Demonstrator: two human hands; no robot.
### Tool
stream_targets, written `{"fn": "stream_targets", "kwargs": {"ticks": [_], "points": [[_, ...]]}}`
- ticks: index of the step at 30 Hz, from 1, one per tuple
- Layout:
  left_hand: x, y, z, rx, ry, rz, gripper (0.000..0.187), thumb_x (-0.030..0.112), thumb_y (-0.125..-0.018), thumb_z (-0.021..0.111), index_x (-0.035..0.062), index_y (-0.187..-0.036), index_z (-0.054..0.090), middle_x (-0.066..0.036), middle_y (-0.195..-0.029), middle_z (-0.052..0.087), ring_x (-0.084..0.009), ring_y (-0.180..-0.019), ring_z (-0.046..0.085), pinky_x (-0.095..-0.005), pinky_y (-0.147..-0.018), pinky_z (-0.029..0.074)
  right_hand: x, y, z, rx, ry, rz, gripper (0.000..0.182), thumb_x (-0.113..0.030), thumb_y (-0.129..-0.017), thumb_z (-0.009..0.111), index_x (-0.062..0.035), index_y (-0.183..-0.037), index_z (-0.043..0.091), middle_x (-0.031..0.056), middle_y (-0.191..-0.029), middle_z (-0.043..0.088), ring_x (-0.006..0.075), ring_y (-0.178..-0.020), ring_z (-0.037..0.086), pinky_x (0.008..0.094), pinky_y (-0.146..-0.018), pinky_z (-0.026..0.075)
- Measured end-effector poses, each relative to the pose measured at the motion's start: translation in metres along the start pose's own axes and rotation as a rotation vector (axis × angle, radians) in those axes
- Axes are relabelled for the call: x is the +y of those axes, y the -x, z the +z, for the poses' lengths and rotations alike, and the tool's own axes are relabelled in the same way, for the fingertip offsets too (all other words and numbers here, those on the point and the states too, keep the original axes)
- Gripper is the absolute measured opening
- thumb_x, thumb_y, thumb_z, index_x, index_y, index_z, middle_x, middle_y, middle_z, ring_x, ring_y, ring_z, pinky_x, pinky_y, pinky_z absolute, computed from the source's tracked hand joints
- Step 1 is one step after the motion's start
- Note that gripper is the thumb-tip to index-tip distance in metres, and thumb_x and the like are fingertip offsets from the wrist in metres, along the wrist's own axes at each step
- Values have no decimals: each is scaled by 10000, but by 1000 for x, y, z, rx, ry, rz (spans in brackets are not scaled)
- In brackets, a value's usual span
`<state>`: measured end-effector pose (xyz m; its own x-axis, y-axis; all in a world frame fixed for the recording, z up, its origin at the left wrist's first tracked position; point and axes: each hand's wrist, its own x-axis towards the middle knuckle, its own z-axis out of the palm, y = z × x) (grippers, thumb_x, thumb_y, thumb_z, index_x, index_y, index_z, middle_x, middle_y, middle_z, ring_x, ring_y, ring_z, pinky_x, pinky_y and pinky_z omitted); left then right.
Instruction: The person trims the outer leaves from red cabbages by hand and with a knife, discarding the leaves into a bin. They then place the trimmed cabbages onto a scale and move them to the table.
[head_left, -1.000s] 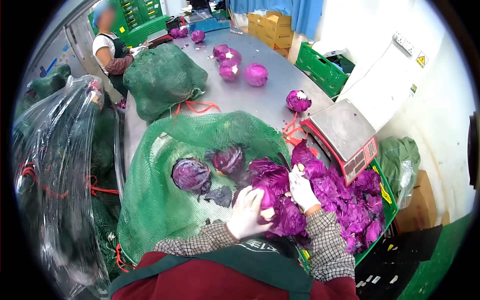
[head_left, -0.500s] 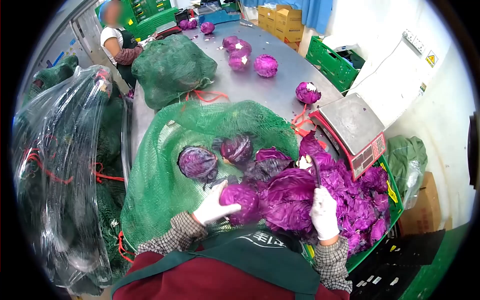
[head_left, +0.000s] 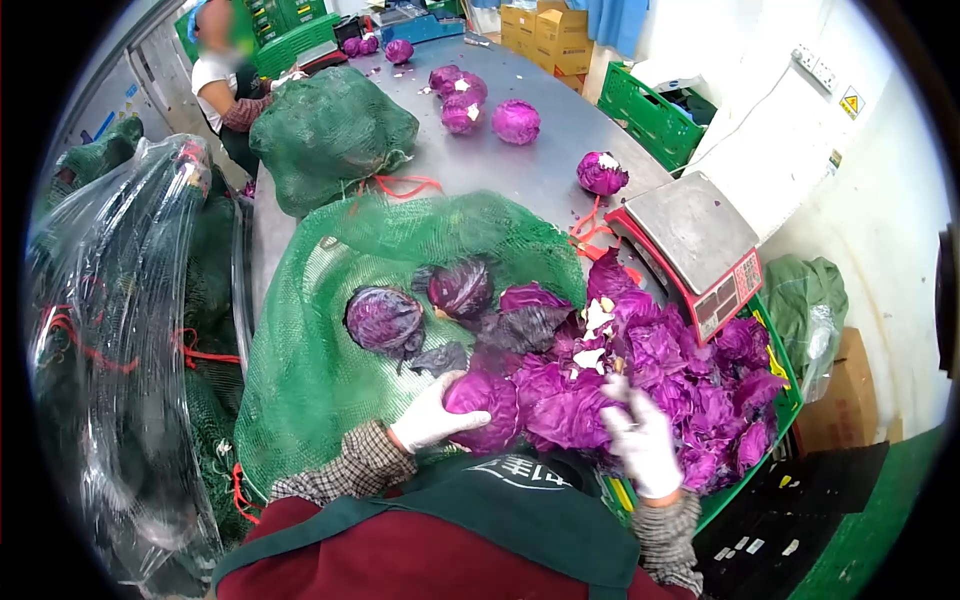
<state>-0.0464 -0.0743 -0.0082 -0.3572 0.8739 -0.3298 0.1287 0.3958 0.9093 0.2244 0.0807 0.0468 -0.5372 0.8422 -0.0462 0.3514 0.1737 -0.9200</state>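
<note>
My left hand (head_left: pixel 432 418), in a white glove, holds a purple cabbage (head_left: pixel 487 410) from its left side, thumb across the front. My right hand (head_left: pixel 642 440), also gloved and blurred, is closed over the leaf pile around a knife (head_left: pixel 618 366); only a small brownish end shows above the fingers, and the blade cannot be made out. Loose purple leaves (head_left: pixel 565 415) lie between the hands. Two darker whole cabbages, one at the left (head_left: pixel 384 322) and another behind (head_left: pixel 461 288), rest on the spread green mesh bag (head_left: pixel 300 330). White cut stem pieces (head_left: pixel 590 358) sit on the leaves.
A red scale (head_left: pixel 695 235) stands beside the green crate (head_left: pixel 790 405) of leaves. Several trimmed cabbages (head_left: pixel 516 122) lie along the metal table (head_left: pixel 470 180). A full mesh bag (head_left: pixel 335 130) sits at the back left, near another person (head_left: pixel 230 90). Plastic-wrapped sacks (head_left: pixel 120 330) stand left.
My right hand has turned and the knife's dark curved blade no longer shows upright. More white stem pieces lie on the leaves. The view has shifted slightly; my left hand keeps its cabbage.
</note>
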Motion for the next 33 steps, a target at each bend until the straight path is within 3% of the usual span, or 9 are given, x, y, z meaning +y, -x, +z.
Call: {"fn": "stream_targets", "kwargs": {"ticks": [4, 10, 17, 21, 24, 25, 26, 31, 33], "points": [[-21, -2, -5, -64, 280, 164, 901, 293, -625, 893, 1, -1358, 459, -146, -1278, 541, -232, -1161, 550, -380, -1040, 420, 8, -17, 56, -282, -49, -183, 476, -73, -872, 594, -45, -1342, 527, 158, -1283, 602, 258, -1168, 596, 329, -976, 481], [41, -17, -29, -246, -71, 635, 956, 322, -600, 903, 7, -1373, 437, -154, -1326, 515, -259, -1243, 504, -412, -1077, 376, -32, -24, 46, -288, 54, -617, 574, 34, -796, 570, -23, -1360, 477, 135, -1327, 555, 261, -1224, 546, 333, -1013, 461], [58, -32, -10, -425, 238, 493, 985, 321, -595, 901, -21, -1386, 427, -161, -1354, 517, -245, -1253, 503, -403, -1088, 367, -23, -19, 29, -129, 65, -662, 474, -48, -783, 718, -18, -1222, 541, 107, -1092, 570, 218, -947, 601, 295, -808, 512], [48, -41, -2, -464, 299, 463, 927, 210, -634, 882, 2, -1406, 412, -127, -1337, 523, -198, -1226, 511, -362, -1061, 400, -8, -18, 15, -441, -407, -54, 593, -58, -832, 714, -43, -1367, 458, 11, -1017, 555, 104, -940, 536, 270, -829, 459], [52, -41, -3, -381, 373, 402, 911, 216, -639, 881, 5, -1397, 423, -125, -1328, 531, -196, -1214, 521, -363, -1053, 410, -15, -9, 18, -421, -536, 0, 518, -48, -847, 690, -33, -1325, 491, -1, -1006, 540, 78, -867, 526, 252, -756, 466], [57, -39, -2, -375, 327, 404, 903, 247, -640, 877, 8, -1390, 434, -125, -1330, 526, -202, -1226, 510, -365, -1059, 399, -4, -10, 25, -315, -471, -112, 491, -34, -857, 660, -26, -1319, 495, 21, -1056, 560, 88, -834, 538, 244, -694, 474], [57, -41, -2, -373, 237, 443, 900, 256, -641, 875, 8, -1387, 438, -125, -1329, 525, -205, -1230, 506, -365, -1063, 394, 1, -16, 23, -151, -105, -523, 501, -25, -851, 650, -25, -1329, 498, 60, -1146, 562, 98, -831, 547, 236, -691, 472], [65, -45, 1, -382, 74, 470, 905, 270, -632, 867, 3, -1386, 446, -124, -1328, 518, -206, -1241, 490, -354, -1073, 371, -25, -12, 18, -171, -12, -655, 563, 82, -750, 587, -81, -1288, 546, 133, -1188, 554, 261, -1122, 560, 301, -865, 509], [67, -45, 5, -404, 133, 450, 896, 262, -633, 864, 1, -1384, 453, -118, -1311, 538, -195, -1225, 503, -343, -1070, 371, -24, -13, 20, -98, 2, -693, 508, 89, -745, 590, -72, -1226, 567, 129, -1117, 566, 260, -1037, 584, 317, -834, 522]]}}
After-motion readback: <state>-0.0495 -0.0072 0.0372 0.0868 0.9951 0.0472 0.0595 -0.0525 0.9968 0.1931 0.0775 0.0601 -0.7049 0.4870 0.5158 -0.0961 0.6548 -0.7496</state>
